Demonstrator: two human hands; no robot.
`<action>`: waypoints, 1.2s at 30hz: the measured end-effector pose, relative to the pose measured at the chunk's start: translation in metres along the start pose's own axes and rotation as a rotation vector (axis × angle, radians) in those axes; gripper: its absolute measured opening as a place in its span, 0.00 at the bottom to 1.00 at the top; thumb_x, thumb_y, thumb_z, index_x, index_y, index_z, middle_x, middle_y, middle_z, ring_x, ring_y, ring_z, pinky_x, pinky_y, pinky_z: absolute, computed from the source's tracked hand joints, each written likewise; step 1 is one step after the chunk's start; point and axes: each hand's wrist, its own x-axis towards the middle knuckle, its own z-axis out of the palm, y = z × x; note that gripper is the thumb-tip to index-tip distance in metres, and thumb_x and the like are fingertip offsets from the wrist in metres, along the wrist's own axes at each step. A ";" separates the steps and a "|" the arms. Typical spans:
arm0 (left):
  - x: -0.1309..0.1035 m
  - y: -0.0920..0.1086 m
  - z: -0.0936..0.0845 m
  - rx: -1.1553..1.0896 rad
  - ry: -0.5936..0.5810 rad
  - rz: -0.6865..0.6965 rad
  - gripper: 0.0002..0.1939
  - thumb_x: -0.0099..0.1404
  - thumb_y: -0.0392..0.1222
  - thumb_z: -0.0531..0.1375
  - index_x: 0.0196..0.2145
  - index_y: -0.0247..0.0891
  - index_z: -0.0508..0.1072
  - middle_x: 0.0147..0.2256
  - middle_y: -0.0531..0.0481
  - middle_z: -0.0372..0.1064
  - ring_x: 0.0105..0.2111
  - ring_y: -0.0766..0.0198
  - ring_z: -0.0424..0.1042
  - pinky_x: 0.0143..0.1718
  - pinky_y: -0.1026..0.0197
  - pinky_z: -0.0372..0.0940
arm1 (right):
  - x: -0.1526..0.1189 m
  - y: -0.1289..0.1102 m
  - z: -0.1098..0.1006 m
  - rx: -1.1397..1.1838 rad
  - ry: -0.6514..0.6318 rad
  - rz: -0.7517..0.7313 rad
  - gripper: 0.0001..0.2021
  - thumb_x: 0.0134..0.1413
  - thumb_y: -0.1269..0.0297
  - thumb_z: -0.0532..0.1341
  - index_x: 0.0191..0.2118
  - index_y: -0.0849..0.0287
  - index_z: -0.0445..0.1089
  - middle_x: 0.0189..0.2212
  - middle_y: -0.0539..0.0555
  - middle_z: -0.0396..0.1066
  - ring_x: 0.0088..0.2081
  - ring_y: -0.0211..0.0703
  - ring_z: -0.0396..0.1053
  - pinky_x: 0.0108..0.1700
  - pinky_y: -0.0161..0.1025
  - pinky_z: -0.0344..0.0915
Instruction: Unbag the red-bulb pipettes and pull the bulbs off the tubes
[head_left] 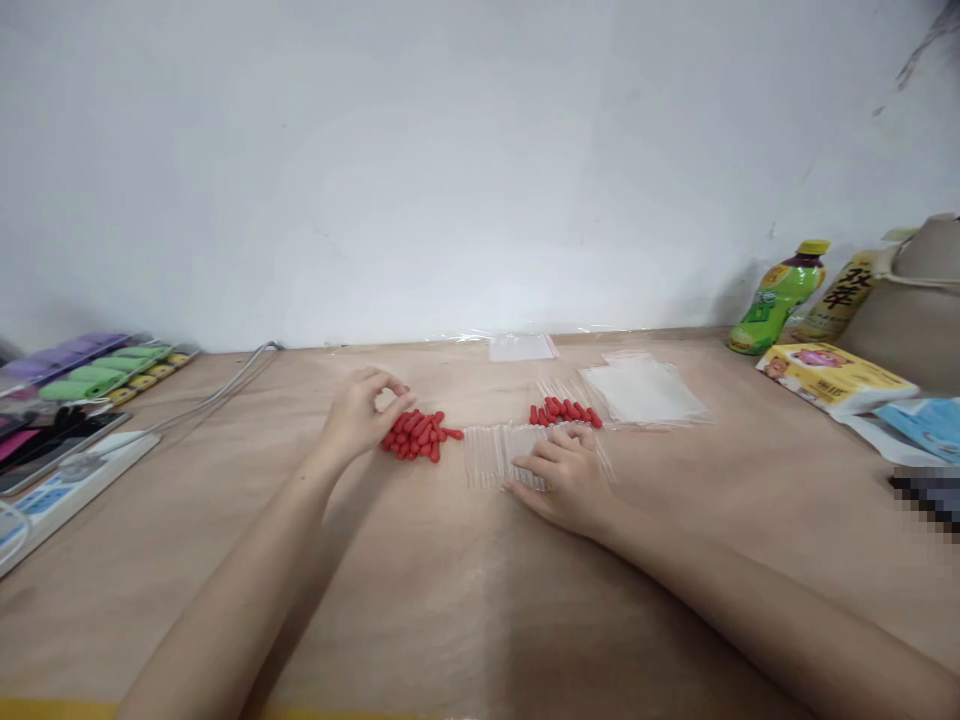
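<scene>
A heap of red rubber bulbs (416, 436) lies left of centre on the table. My left hand (365, 408) is at its upper left edge, thumb and forefinger tips brought together; whatever is between them is too small to make out. To the right, a row of thin clear tubes (486, 458) lies side by side. Over the right part of this row rests my right hand (564, 475), fingers apart, touching the tubes and hiding some of them. Just behind it, more clear tubes carry red bulbs (564, 411) on their near ends.
Clear plastic bags (645, 390) are stacked at right of centre, with another bag (523, 347) by the wall. Farther right stand a green drink bottle (780, 300) and a yellow tissue pack (832, 378). A power strip (82, 490) with a grey cable (225, 392) lies left.
</scene>
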 end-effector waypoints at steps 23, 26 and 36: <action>0.046 0.131 0.144 0.025 -0.261 0.052 0.15 0.57 0.52 0.56 0.24 0.37 0.69 0.30 0.45 0.69 0.36 0.56 0.67 0.39 0.53 0.58 | -0.022 0.007 -0.026 0.167 -0.225 -0.144 0.10 0.51 0.60 0.58 0.38 0.56 0.71 0.41 0.55 0.68 0.47 0.46 0.62 0.47 0.45 0.61; 0.040 0.124 0.133 0.018 -0.188 -0.008 0.15 0.61 0.51 0.52 0.27 0.37 0.69 0.32 0.45 0.69 0.37 0.56 0.66 0.40 0.53 0.58 | -0.025 0.011 -0.022 0.152 -0.168 -0.116 0.09 0.51 0.62 0.57 0.37 0.56 0.71 0.39 0.55 0.68 0.44 0.45 0.63 0.45 0.45 0.62; -0.059 0.057 0.065 -0.154 -0.030 0.305 0.08 0.61 0.44 0.55 0.35 0.40 0.71 0.33 0.49 0.68 0.36 0.61 0.64 0.39 0.57 0.57 | -0.022 0.024 -0.016 -0.046 0.131 0.006 0.27 0.52 0.58 0.57 0.58 0.58 0.53 0.54 0.61 0.58 0.55 0.52 0.56 0.55 0.51 0.55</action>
